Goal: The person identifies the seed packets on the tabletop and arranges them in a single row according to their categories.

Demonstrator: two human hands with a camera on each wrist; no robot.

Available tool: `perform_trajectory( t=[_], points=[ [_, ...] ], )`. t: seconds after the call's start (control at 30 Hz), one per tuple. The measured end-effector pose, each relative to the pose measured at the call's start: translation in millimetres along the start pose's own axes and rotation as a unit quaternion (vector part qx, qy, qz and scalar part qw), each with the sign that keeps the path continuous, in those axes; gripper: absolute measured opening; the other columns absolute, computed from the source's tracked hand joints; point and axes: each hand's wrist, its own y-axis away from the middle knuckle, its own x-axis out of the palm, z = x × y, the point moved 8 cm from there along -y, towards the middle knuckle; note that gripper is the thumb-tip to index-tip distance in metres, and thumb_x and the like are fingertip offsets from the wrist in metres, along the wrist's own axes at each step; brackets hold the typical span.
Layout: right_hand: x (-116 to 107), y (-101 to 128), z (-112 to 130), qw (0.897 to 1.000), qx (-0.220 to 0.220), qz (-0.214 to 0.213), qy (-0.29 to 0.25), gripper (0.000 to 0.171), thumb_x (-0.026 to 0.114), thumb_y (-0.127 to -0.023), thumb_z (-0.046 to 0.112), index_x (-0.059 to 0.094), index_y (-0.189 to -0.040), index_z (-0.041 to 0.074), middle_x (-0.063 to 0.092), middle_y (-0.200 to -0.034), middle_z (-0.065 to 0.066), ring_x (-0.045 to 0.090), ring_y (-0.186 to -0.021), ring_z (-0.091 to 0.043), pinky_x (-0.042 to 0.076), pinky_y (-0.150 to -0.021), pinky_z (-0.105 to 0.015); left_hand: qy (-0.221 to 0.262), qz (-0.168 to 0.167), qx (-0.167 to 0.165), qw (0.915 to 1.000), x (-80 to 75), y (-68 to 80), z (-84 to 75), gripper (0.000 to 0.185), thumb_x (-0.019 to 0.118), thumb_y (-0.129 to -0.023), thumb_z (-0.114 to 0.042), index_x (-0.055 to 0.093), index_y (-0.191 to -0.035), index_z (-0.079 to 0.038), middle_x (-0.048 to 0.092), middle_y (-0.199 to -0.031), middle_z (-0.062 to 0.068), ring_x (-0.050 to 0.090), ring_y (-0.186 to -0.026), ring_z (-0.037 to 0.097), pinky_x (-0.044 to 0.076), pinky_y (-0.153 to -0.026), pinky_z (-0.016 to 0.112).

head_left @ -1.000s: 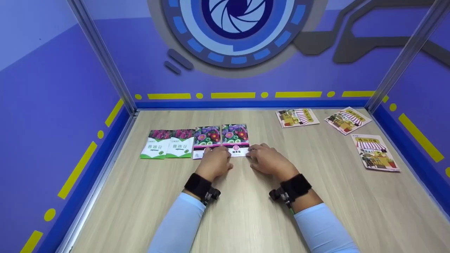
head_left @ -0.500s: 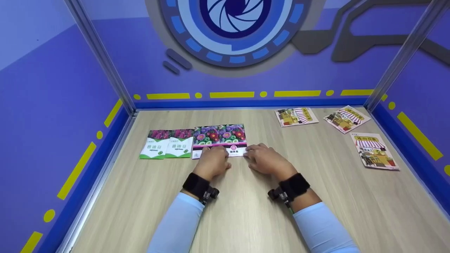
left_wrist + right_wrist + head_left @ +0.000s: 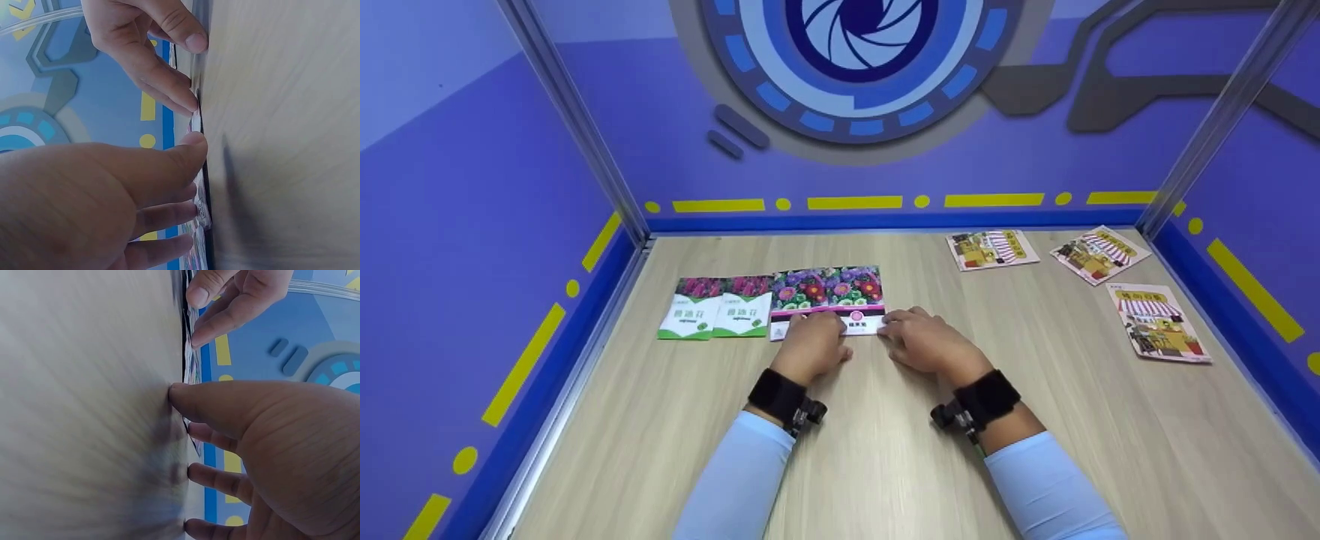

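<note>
Two flower seed packets with purple and red blooms lie side by side mid-table in the head view, the right one (image 3: 855,291) slightly overlapping the left one (image 3: 797,289). Fingertips of my left hand (image 3: 812,346) rest on their lower part, covering some of the print. My right hand (image 3: 928,341) touches the right packet's lower right edge. In the right wrist view, that hand's thumb and other fingertips (image 3: 197,472) meet the table. The left wrist view has the left fingers (image 3: 169,212) extended onto the packets, seen edge-on.
Left of them lie two white and green seed packets, the outer one (image 3: 688,311) and the inner one (image 3: 743,309). Three packets with a striped awning picture lie at right: one at the back (image 3: 992,250), one turned (image 3: 1100,255), one nearer (image 3: 1159,324). Purple walls (image 3: 840,180) enclose the table (image 3: 877,465).
The right flower packet has slid left, closing the gap and overlapping its neighbour. My right hand has shifted slightly left with it. The left hand stays nearly in place.
</note>
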Motion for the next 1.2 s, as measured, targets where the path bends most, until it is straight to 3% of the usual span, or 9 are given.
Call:
perform_trajectory(
  t=[0.23,0.37,0.47,0.57,0.67,0.8,0.93,1.07,1.2],
  points=[
    [-6,-4,-9,1.0,0.007,-0.001,-0.009,0.036,0.077,-0.108,0.021,0.079,-0.143,0.011,0.066,-0.162,-0.014,0.06,-0.153,-0.04,0.051,-0.126,-0.061,-0.014,-0.009,0.005,0.9998,-3.6,-1.0,1.5,0.027,0.088,-0.1,-0.034,0.083,-0.108,-0.009,0.079,-0.119,0.008,0.075,-0.117,0.033,0.053,-0.107,0.055],
    [-12,-4,-26,0.999,0.038,-0.007,-0.023,0.044,0.077,-0.107,0.022,0.075,-0.15,0.009,0.063,-0.165,-0.017,0.057,-0.156,-0.043,0.047,-0.13,-0.061,-0.019,-0.01,0.0,0.9998,-4.3,-1.3,1.4,0.03,0.087,-0.101,-0.036,0.084,-0.115,-0.01,0.079,-0.125,0.007,0.075,-0.122,0.032,0.053,-0.112,0.055],
    [-15,-3,-45,0.995,0.081,-0.008,-0.05,0.049,0.076,-0.108,0.023,0.07,-0.155,0.009,0.059,-0.169,-0.019,0.052,-0.16,-0.045,0.043,-0.133,-0.062,-0.018,-0.007,0.009,0.9998,-2.6,-1.4,-3.4,0.037,0.085,-0.103,-0.038,0.083,-0.129,-0.011,0.078,-0.137,0.008,0.073,-0.131,0.033,0.053,-0.117,0.057],
    [-16,-1,-69,0.99,0.119,-0.014,-0.075,0.051,0.074,-0.108,0.022,0.068,-0.156,0.006,0.055,-0.171,-0.022,0.049,-0.162,-0.048,0.04,-0.135,-0.063,-0.009,0.004,0.028,0.9996,2.6,-1.9,-13.5,0.043,0.083,-0.104,-0.039,0.081,-0.138,-0.013,0.076,-0.143,0.008,0.072,-0.135,0.032,0.053,-0.119,0.059],
    [-17,0,-92,0.987,0.134,-0.027,-0.079,0.053,0.073,-0.108,0.021,0.065,-0.157,0.001,0.052,-0.171,-0.027,0.048,-0.161,-0.051,0.04,-0.134,-0.064,-0.002,0.016,0.051,0.9986,8.6,-1.6,-23.8,0.04,0.084,-0.104,-0.039,0.082,-0.135,-0.014,0.076,-0.139,0.007,0.071,-0.132,0.03,0.054,-0.117,0.058],
    [-22,-1,-113,0.986,0.152,-0.039,-0.05,0.059,0.072,-0.109,0.026,0.06,-0.159,-0.003,0.045,-0.174,-0.032,0.043,-0.163,-0.055,0.039,-0.133,-0.069,-0.029,0.023,0.094,0.9949,12.6,1.6,-34.5,0.041,0.093,-0.094,-0.039,0.083,-0.125,-0.015,0.077,-0.136,0.004,0.072,-0.129,0.026,0.058,-0.112,0.055],
    [-28,-3,-130,0.982,0.179,-0.035,-0.043,0.068,0.07,-0.111,0.033,0.051,-0.166,-0.002,0.034,-0.179,-0.035,0.032,-0.168,-0.056,0.033,-0.133,-0.075,-0.047,0.029,0.117,0.9916,14.9,4.0,-39.8,0.057,0.101,-0.085,-0.039,0.081,-0.134,-0.017,0.076,-0.141,0.003,0.072,-0.133,0.025,0.059,-0.113,0.053],
    [-30,-7,-147,0.977,0.205,-0.007,-0.058,0.076,0.067,-0.113,0.036,0.039,-0.173,-0.003,0.022,-0.183,-0.036,0.02,-0.172,-0.056,0.026,-0.137,-0.073,-0.038,0.035,0.114,0.9921,16.6,4.6,-39.4,0.066,0.101,-0.086,-0.039,0.078,-0.143,-0.016,0.074,-0.147,0.005,0.07,-0.139,0.026,0.057,-0.118,0.053],
    [-30,-14,-162,0.973,0.222,0.024,-0.063,0.081,0.063,-0.115,0.04,0.031,-0.176,-0.003,0.016,-0.186,-0.034,0.015,-0.174,-0.055,0.021,-0.14,-0.07,-0.018,0.04,0.091,0.9949,16.2,5.3,-33.5,0.069,0.101,-0.086,-0.038,0.076,-0.146,-0.015,0.07,-0.159,0.008,0.064,-0.15,0.028,0.052,-0.126,0.053]
  ],
)
